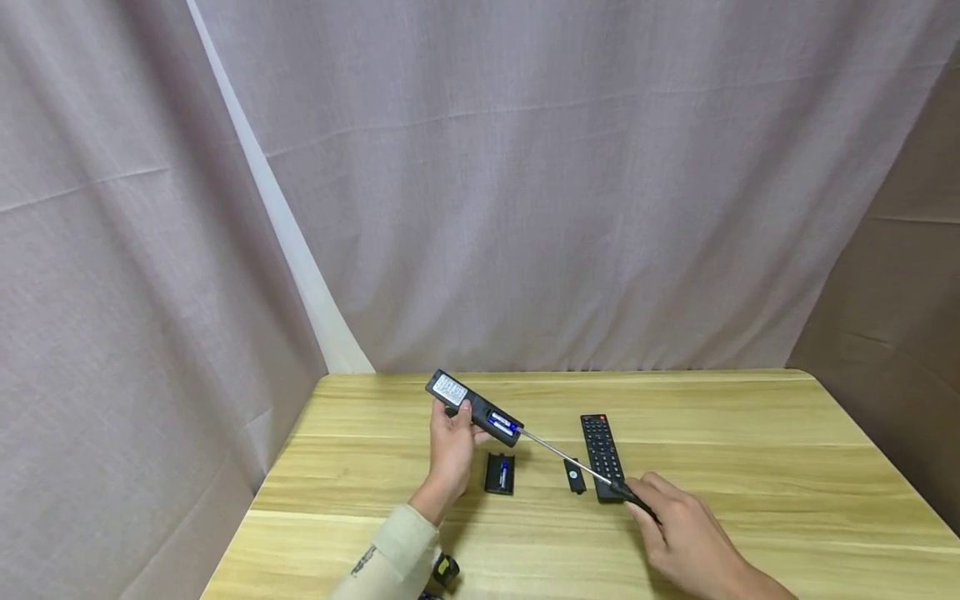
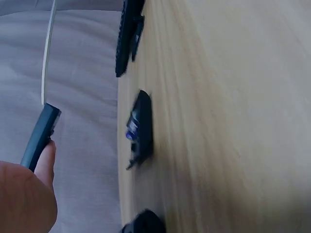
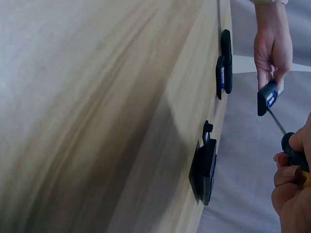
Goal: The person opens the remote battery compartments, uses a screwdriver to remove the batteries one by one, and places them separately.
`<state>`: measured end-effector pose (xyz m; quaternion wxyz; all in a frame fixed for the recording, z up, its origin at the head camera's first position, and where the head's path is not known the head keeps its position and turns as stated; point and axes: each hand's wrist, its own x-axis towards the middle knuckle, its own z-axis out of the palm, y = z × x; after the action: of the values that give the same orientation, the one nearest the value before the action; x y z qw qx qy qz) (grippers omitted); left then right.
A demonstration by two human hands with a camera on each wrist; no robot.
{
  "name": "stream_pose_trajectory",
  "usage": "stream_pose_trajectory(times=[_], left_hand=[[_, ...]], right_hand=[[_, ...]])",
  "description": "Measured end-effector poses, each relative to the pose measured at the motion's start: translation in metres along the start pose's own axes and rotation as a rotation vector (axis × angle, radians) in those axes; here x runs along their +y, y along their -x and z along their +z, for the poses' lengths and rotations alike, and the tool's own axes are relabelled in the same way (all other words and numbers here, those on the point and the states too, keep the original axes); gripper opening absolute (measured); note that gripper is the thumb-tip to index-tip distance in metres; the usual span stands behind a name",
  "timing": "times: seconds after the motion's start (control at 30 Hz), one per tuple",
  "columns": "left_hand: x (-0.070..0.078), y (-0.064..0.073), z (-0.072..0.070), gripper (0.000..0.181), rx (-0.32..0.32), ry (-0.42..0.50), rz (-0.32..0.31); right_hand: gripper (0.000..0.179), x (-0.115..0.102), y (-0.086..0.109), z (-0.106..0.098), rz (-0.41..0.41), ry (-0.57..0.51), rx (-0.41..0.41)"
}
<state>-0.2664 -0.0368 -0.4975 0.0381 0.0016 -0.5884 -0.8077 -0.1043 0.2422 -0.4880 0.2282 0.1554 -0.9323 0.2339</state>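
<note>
Above the wood-grained table, your left hand grips the raised remote, its long axis slanting toward your right hand, which holds the screwdriver with its tip at the batteries.

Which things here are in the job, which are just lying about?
In the job:
remote in the left hand
batteries in its open bay
screwdriver in the right hand, tip at the bay

Apparently lying about:
second remote
small black cover beside it
black tray-like piece with a loose battery, perhaps job-related
black-and-yellow object, unidentified
</note>
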Motion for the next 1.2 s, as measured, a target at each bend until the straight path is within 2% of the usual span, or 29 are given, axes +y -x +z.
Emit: stream_pose_trajectory(times=[0.2, 0.6, 0.83, 1.2], left_hand=[[0.000, 0.000, -0.003, 0.026, 0.015, -0.005, -0.001], [0.000, 0.001, -0.002, 0.027, 0.015, -0.022, -0.003], [0.000, 0.001, -0.004, 0.027, 0.036, -0.045, -0.007], [-0.002, 0.002, -0.006, 0.026, 0.034, -0.054, -0.008]], right_hand=[[0.024, -0.001, 0.001, 0.003, 0.014, -0.039, -0.007], [0.026, -0.001, 0.006, 0.010, 0.006, -0.030, 0.030], [0.027, -0.002, 0.008, 0.013, -0.031, -0.018, 0.064], [0.020, -0.006, 0.008, 0.013, 0.003, -0.028, 0.043]])
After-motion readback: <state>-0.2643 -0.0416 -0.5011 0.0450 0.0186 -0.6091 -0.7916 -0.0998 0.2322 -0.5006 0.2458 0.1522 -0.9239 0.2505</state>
